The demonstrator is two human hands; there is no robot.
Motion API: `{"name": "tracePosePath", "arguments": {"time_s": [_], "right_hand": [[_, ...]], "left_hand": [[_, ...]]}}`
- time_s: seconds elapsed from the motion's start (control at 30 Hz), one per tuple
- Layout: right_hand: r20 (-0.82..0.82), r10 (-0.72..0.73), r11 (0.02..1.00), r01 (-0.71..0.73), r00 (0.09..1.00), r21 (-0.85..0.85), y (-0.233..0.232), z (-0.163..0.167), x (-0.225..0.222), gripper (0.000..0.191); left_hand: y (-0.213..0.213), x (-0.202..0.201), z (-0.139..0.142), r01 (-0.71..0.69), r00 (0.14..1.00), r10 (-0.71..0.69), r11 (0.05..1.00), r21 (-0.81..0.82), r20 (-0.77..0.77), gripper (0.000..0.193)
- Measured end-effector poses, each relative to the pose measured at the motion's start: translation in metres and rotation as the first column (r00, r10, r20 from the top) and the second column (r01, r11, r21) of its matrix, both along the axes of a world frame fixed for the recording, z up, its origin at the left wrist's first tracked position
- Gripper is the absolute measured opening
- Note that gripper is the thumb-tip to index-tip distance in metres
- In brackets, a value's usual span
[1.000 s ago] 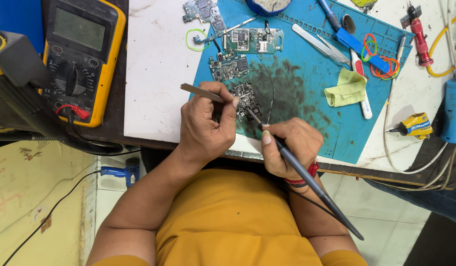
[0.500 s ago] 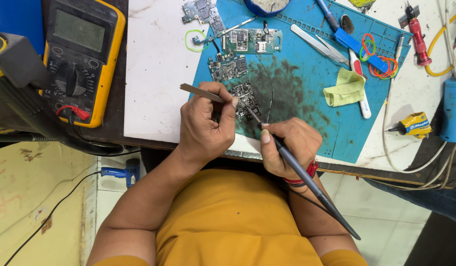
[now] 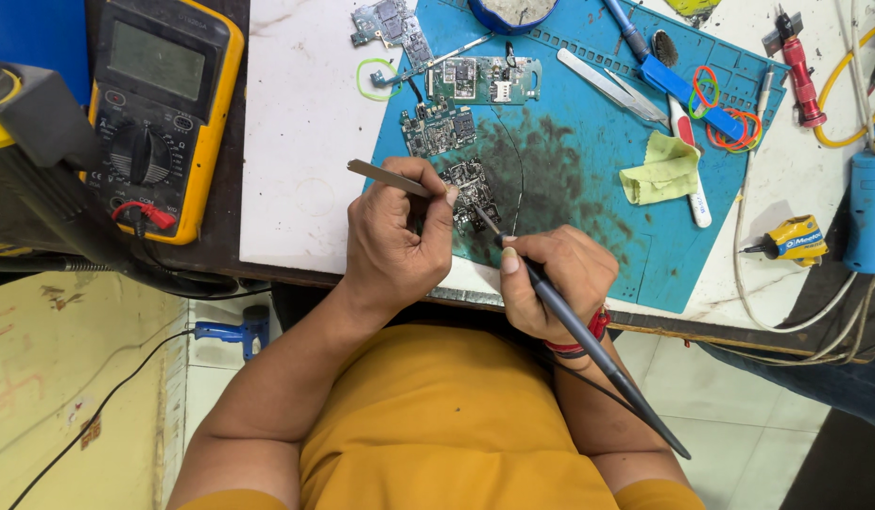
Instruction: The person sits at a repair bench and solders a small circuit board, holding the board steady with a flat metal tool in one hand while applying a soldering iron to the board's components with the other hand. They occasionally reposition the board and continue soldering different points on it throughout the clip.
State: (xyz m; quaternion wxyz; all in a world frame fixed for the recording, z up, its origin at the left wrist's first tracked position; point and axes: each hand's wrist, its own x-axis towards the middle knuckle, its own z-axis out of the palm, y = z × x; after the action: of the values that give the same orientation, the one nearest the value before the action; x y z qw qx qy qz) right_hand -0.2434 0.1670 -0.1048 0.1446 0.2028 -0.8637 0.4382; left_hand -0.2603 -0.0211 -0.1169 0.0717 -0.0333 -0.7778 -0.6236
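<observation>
My left hand [image 3: 395, 241] grips metal tweezers [image 3: 381, 176], their tips down at a small circuit board [image 3: 471, 187] on the blue work mat [image 3: 589, 179]. My right hand [image 3: 556, 279] holds a dark soldering iron [image 3: 598, 354] like a pen. Its tip touches the same board from the right, and its handle runs back past my wrist. Both hands rest at the near edge of the mat, close together.
More circuit boards [image 3: 437, 127] lie further back on the mat. A second pair of tweezers [image 3: 608, 87], a blue-handled tool [image 3: 678, 80], rubber bands [image 3: 730, 123] and a yellow-green cloth [image 3: 662, 168] sit to the right. A yellow multimeter [image 3: 159, 104] stands left; a blue cylinder tool [image 3: 870, 208] far right.
Both hands stay on the small board. The soldering iron has shifted only slightly; nothing was picked up or let go.
</observation>
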Motion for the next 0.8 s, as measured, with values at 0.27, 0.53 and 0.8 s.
{"name": "tracePosePath", "arguments": {"time_s": [0.27, 0.53, 0.8], "right_hand": [[0.000, -0.018, 1.000, 0.018, 1.000, 0.016, -0.0024, 0.0011, -0.0001, 0.005], [0.009, -0.010, 1.000, 0.011, 1.000, -0.007, 0.0003, -0.0009, -0.0026, 0.005], [-0.009, -0.018, 1.000, 0.018, 1.000, 0.004, -0.0021, -0.0037, 0.0019, 0.006]], "left_hand": [[-0.0019, -0.0001, 0.0003, 0.006, 1.000, -0.006, 1.000, -0.005, 0.011, 0.015], [0.0003, -0.0021, -0.0021, -0.001, 1.000, 0.001, 1.000, -0.007, 0.003, 0.015], [-0.0039, -0.0001, -0.0022, 0.002, 1.000, -0.003, 1.000, -0.016, -0.015, 0.016]]}}
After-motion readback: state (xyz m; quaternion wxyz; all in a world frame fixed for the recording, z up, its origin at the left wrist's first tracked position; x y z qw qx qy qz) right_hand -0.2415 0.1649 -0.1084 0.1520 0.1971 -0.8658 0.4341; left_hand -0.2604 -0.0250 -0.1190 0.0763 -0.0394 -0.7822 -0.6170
